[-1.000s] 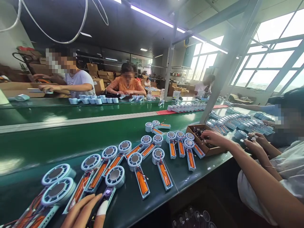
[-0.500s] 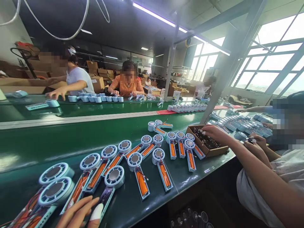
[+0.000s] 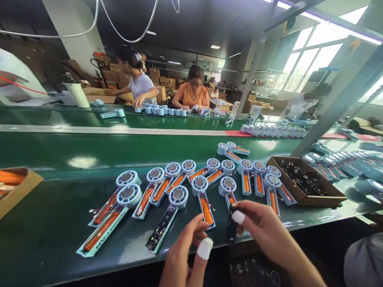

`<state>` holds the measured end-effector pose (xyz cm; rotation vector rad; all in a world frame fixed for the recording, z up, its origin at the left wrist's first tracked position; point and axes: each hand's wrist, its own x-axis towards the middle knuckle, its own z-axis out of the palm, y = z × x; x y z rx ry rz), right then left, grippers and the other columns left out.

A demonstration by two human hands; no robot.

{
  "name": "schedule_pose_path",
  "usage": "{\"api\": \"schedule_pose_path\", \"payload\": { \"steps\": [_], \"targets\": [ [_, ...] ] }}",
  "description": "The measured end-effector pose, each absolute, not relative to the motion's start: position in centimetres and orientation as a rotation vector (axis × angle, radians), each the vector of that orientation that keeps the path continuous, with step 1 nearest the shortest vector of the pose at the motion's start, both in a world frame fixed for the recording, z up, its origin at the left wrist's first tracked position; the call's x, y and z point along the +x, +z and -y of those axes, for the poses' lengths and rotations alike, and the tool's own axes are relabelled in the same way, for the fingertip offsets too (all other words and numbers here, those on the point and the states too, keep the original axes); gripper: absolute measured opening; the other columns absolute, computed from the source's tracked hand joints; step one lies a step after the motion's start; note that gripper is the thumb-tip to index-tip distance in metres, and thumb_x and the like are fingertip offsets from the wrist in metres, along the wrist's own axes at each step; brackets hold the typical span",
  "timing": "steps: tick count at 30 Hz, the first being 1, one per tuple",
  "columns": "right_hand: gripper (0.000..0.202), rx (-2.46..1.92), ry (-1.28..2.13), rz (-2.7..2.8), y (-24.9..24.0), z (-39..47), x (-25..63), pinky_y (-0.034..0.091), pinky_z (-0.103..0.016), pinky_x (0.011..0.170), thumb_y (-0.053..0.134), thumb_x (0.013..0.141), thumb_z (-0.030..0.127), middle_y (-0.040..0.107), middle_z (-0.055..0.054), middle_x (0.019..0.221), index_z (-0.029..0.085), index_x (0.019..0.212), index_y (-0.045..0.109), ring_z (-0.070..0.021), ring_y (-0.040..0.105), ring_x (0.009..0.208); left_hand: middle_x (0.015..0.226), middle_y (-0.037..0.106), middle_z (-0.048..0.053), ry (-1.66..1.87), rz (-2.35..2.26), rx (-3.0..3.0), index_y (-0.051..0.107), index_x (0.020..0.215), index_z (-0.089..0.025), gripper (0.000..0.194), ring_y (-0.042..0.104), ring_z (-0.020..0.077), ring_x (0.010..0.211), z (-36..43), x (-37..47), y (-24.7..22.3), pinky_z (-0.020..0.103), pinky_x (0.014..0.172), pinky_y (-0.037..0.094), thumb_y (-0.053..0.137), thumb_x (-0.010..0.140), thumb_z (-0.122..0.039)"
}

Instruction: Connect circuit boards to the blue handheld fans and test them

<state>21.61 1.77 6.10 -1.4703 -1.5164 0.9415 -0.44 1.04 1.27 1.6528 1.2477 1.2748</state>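
Note:
My right hand (image 3: 263, 227) pinches a narrow black circuit board (image 3: 231, 228), held upright above the bench edge. White tape wraps a fingertip on each hand. My left hand (image 3: 182, 255) is open and holds nothing, its fingers curved near a light-blue handheld fan (image 3: 207, 211) with an orange battery in its handle. To the left lies another handheld fan (image 3: 178, 197) with a black circuit board (image 3: 161, 227) in its handle. Several more handheld fans with orange batteries and thin wires are spread about, including a pair (image 3: 129, 195) at the left.
A cardboard box (image 3: 317, 200) of black boards stands at the right; another box (image 3: 25, 191) with orange items stands at the left. A slanted metal post (image 3: 323, 115) rises beyond the bench. Co-workers sit across the green table (image 3: 60, 155), with rows of fans before them.
My right hand has come out of the box of boards with a circuit board. My left hand has left the fan with the board in its handle. The view has turned left.

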Motion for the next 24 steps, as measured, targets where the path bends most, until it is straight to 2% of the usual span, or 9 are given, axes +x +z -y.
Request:
{"api": "schedule_pose_path", "payload": {
  "steps": [2,6,8,11,15,18,21,24],
  "targets": [
    [0.035,-1.389,1.034,1.632,4.6,-1.3,17.8,0.055,-0.027,0.064,0.051,0.099,0.044,0.071,-0.004,0.08,0.018,0.099,0.074,-0.0177,0.067,0.07,0.108,0.078,0.009,1.155,-1.25,1.514,0.068,0.128,-0.024,0.046,0.074,0.0257,0.095,-1.1,0.3,0.4,0.032,0.085,0.058,0.05,0.095,-0.051],
    [0.035,-1.504,0.619,1.715,3.2,-2.9,15.1,0.052,-0.032,0.074,0.041,0.103,0.038,0.072,-0.006,0.088,0.019,0.111,0.071,-0.0209,0.067,0.079,0.079,0.074,0.007,1.02,-1.298,1.223,0.069,0.123,-0.018,0.056,0.067,0.0222,0.064,-1.9,-0.5,-1.4,0.031,0.059,0.056,0.051,0.09,-0.061],
    [0.03,-1.677,0.371,1.675,2.8,-4.5,14.7,0.05,-0.035,0.076,0.047,0.101,0.037,0.071,-0.008,0.094,0.019,0.108,0.069,-0.024,0.067,0.084,0.069,0.067,0.003,1.1,-1.36,1.062,0.069,0.118,-0.018,0.056,0.061,0.0199,0.059,-2.0,-0.6,-1.6,0.029,0.054,0.052,0.053,0.088,-0.063],
    [0.02,-1.899,0.072,1.712,2.2,-6.9,13.5,0.048,-0.038,0.073,0.063,0.093,0.037,0.068,-0.01,0.091,0.018,0.094,0.067,-0.0288,0.065,0.085,0.061,0.059,-0.002,1.191,-1.36,0.968,0.065,0.115,-0.019,0.047,0.056,0.0174,0.058,-1.7,0.2,-1.2,0.027,0.058,0.05,0.054,0.088,-0.057],
    [0.006,-1.929,-0.059,1.723,1.3,-8.3,12.1,0.047,-0.04,0.077,0.067,0.09,0.022,0.067,-0.011,0.089,0.017,0.086,0.068,-0.0296,0.062,0.085,0.069,0.061,-0.002,1.225,-1.302,0.958,0.058,0.11,-0.019,0.038,0.054,0.0154,0.054,-1.4,1.4,-0.8,0.027,0.053,0.047,0.058,0.086,-0.049],
    [0.01,-1.863,-0.036,1.727,0.7,-7.8,12.5,0.048,-0.038,0.081,0.062,0.091,0.013,0.067,-0.009,0.095,0.019,0.092,0.07,-0.0267,0.061,0.09,0.073,0.061,-0.001,1.221,-1.313,0.965,0.056,0.105,-0.021,0.031,0.054,0.0153,0.054,-1.4,1.3,-0.9,0.027,0.05,0.046,0.055,0.086,-0.046],
    [0.017,-1.7,-0.017,1.751,0.0,-6.5,13.6,0.048,-0.036,0.085,0.06,0.092,0.011,0.066,-0.007,0.102,0.02,0.099,0.071,-0.0249,0.059,0.098,0.081,0.064,0.0,1.211,-1.313,0.981,0.056,0.097,-0.023,0.021,0.051,0.0131,0.052,-1.4,0.9,-0.9,0.026,0.05,0.042,0.052,0.087,-0.041],
    [0.018,-1.53,-0.022,1.814,-0.4,-5.0,14.6,0.048,-0.037,0.083,0.056,0.095,0.013,0.065,-0.007,0.1,0.02,0.098,0.072,-0.0247,0.057,0.095,0.084,0.066,0.0,1.197,-1.33,1.021,0.058,0.098,-0.023,0.022,0.049,0.013,0.054,-1.4,0.8,-0.8,0.026,0.053,0.042,0.051,0.088,-0.041]
  ]
}}
